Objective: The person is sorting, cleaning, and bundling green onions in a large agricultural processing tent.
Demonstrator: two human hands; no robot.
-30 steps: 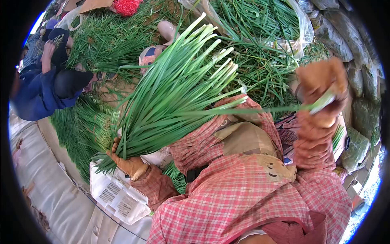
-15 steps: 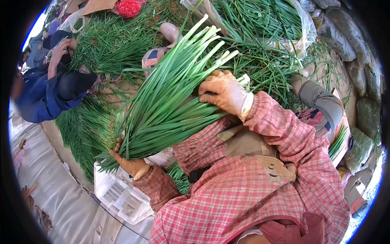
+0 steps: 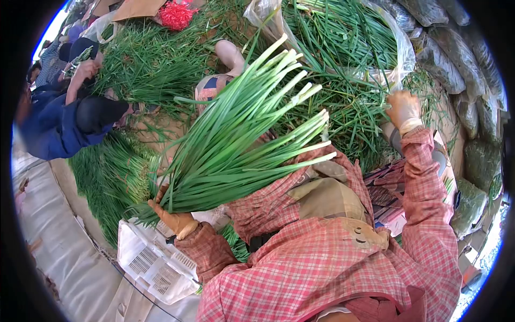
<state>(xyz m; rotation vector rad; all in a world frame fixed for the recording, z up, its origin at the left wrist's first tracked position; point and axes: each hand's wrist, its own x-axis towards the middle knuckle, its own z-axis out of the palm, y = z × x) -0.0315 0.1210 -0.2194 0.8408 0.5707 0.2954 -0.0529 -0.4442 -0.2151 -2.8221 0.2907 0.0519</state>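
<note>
Left hand [image 3: 175, 218]: grip pinching the bunch [image 3: 225, 161]; squeeze gently
Right hand [image 3: 403, 110]: grip, cannot tell
Stems [image 3: 310, 93]: line up pale ends

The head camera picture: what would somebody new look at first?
First, the fan of long green white-ended stalks, spread across the middle from the person's left hand. Then the bright red stringy bundle, top left of centre, and the white slatted plastic crate, lower left.
</note>
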